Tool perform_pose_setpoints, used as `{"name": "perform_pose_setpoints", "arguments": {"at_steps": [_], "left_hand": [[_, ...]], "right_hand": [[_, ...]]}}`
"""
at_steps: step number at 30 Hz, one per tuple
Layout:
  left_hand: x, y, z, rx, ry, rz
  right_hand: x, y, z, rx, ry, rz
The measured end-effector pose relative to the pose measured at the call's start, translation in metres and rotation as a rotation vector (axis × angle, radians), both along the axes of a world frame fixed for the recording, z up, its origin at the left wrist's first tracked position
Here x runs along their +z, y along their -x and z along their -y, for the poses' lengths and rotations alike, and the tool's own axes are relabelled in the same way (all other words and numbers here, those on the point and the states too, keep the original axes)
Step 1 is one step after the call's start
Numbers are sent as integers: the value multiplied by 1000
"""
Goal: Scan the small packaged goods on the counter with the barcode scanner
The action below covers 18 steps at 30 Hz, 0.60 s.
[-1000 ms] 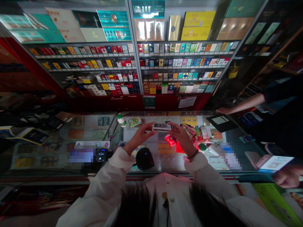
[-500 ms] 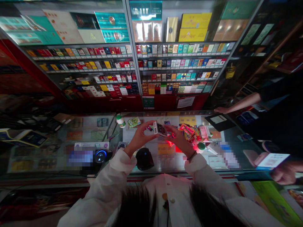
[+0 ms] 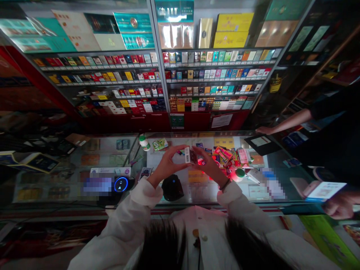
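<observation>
Both my hands hold a small cigarette pack (image 3: 190, 155) above the glass counter (image 3: 180, 189). My left hand (image 3: 167, 164) grips its left side with thumb and fingers curled. My right hand (image 3: 207, 165) pinches its right side. The pack stands nearly on end between them. Below my hands a red scanner light (image 3: 201, 162) glows on the counter. White sleeves cover both my arms.
A black round device (image 3: 172, 187) and a speaker with a blue ring (image 3: 121, 184) sit at the counter's near edge. Colourful packets (image 3: 228, 155) and a white bottle (image 3: 144, 143) lie farther back. Shelves of cigarette packs (image 3: 157, 80) fill the wall. Another person's arm (image 3: 284, 125) and a phone-holding hand (image 3: 337, 206) are at right.
The pack has turned from lying flat between my hands to standing nearly on end. My hands have drawn closer together and slightly lower.
</observation>
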<state>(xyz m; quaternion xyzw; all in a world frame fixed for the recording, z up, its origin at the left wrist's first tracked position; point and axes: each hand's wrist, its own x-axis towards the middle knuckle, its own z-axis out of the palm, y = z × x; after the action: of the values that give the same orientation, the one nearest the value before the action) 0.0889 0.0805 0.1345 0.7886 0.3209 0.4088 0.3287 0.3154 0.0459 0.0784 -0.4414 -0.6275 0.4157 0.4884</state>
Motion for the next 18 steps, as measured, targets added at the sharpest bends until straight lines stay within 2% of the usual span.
{"name": "perform_pose_setpoints", "arguments": {"at_steps": [2,5,8,10,15,18], "left_hand": [[-2,1,-1,13,36,-23],[-8,7,-5,-36,82,-96],[-22,19,-12,-121,147,-182],[-36,29,-18,-123,196,-197],[-76,52,-24,76,264,-262],[-92,61,-22,132,277,-300]], "right_hand": [[-3,2,1,-44,-25,62],[-9,-2,7,-141,-99,299],[-21,-12,16,-148,-152,544],[-31,-21,21,-101,-161,657],[-56,-34,27,19,-178,868],[-64,-31,28,84,-198,925]]}}
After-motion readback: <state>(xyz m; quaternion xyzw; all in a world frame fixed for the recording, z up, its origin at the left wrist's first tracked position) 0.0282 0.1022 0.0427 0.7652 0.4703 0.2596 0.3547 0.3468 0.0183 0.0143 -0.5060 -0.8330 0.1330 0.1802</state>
